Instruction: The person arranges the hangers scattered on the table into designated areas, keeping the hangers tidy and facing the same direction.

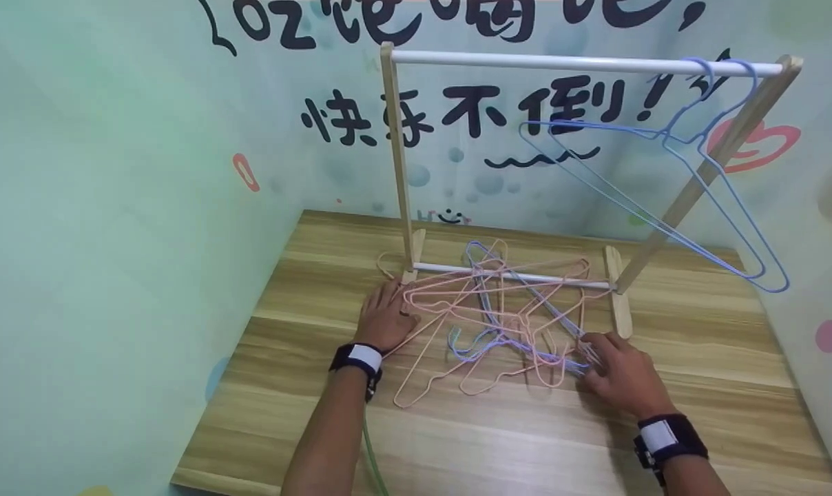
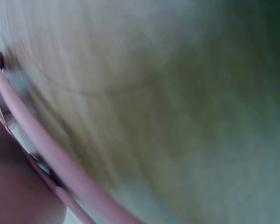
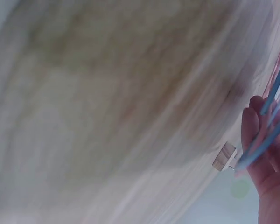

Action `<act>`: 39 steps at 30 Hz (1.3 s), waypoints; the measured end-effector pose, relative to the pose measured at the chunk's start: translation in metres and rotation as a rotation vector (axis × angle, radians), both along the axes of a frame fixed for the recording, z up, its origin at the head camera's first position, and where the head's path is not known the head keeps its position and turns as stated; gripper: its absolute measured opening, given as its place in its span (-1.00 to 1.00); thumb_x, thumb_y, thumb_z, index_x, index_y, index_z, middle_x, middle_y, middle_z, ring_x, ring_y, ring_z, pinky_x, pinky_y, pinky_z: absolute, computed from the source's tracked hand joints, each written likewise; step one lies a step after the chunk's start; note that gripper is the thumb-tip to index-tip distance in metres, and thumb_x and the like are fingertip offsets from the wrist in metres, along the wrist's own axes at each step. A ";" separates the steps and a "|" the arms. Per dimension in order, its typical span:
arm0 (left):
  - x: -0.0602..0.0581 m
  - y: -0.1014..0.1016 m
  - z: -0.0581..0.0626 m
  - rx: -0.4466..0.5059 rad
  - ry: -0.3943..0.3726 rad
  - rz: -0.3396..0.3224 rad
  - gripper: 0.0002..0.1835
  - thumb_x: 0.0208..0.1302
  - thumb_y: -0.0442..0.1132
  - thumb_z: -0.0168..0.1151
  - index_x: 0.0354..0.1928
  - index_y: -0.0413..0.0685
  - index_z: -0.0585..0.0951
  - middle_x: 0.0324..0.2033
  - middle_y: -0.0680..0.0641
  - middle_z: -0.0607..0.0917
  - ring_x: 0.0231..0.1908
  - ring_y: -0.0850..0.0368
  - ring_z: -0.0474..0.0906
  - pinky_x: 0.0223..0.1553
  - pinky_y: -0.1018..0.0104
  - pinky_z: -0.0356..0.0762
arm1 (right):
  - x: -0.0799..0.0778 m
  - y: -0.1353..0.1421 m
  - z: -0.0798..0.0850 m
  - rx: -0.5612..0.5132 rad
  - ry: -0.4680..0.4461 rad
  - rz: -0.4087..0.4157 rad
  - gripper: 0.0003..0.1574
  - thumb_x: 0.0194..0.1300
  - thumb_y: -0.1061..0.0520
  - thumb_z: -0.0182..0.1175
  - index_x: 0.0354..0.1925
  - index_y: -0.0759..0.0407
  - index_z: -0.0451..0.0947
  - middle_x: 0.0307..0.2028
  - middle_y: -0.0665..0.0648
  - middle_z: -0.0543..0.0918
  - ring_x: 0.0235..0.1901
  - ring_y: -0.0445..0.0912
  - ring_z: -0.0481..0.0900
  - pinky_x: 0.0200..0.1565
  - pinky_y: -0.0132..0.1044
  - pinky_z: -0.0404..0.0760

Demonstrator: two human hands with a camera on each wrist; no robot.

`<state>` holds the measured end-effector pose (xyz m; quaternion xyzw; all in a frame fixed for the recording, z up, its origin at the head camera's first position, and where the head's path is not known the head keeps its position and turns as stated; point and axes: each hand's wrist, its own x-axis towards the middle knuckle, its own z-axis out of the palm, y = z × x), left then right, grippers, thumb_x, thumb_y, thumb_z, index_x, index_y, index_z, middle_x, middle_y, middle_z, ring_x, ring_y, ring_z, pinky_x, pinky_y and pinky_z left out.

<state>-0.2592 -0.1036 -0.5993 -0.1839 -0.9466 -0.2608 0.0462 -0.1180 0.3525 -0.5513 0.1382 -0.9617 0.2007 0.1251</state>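
Observation:
Pink hangers (image 1: pixel 457 311) lie tangled with blue-purple hangers (image 1: pixel 488 337) on the wooden table. My left hand (image 1: pixel 383 320) rests at the left ends of the pink hangers, beside the rack's left foot, its fingers extended. In the left wrist view a pink hanger wire (image 2: pixel 46 147) runs close past that hand, which is mostly out of frame. At the right, my right hand (image 1: pixel 626 372) holds the ends of the blue-purple hangers with curled fingers. The right wrist view shows blue hanger corners (image 3: pixel 263 147) across the fingers (image 3: pixel 250 126); some pink wire is among them.
A rack with wooden posts (image 1: pixel 397 151) and a white top rod (image 1: pixel 560 62) stands over the pile. Two blue hangers (image 1: pixel 664 132) hang at its right end. A lower white rod (image 1: pixel 443 267) crosses behind the pile. Printed walls (image 1: pixel 147 227) border the table (image 1: pixel 512 441).

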 end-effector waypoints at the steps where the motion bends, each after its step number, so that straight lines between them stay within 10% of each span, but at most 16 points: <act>1: 0.000 0.000 0.000 0.003 0.004 -0.001 -0.19 0.42 0.09 0.22 0.64 -0.04 0.42 0.68 -0.21 0.24 0.63 -0.40 0.09 0.61 -0.30 0.01 | 0.000 0.000 0.000 0.004 0.011 0.006 -0.34 0.06 0.23 0.46 0.19 0.14 0.65 -0.05 0.23 0.70 -0.39 0.08 0.58 -0.36 0.14 0.63; 24: 0.007 0.004 0.018 -0.011 -0.131 0.022 -0.17 0.48 0.10 0.19 0.72 0.08 0.31 0.72 -0.15 0.14 0.68 -0.39 -0.06 0.64 -0.32 -0.12 | 0.001 -0.006 -0.002 -0.015 0.212 0.014 -0.72 0.17 0.33 0.16 -0.11 0.21 0.58 -0.33 0.23 0.69 -0.37 0.24 0.69 -0.38 0.23 0.61; 39: 0.002 0.000 0.009 0.012 -0.108 0.005 -0.16 0.46 0.14 0.20 0.72 0.14 0.31 0.73 -0.13 0.14 0.67 -0.40 -0.04 0.63 -0.32 -0.11 | 0.005 0.001 -0.006 0.018 0.223 0.055 -0.84 0.16 0.33 0.19 -0.36 0.10 0.45 -0.57 -0.05 0.39 -0.65 -0.08 0.30 -0.60 -0.11 0.31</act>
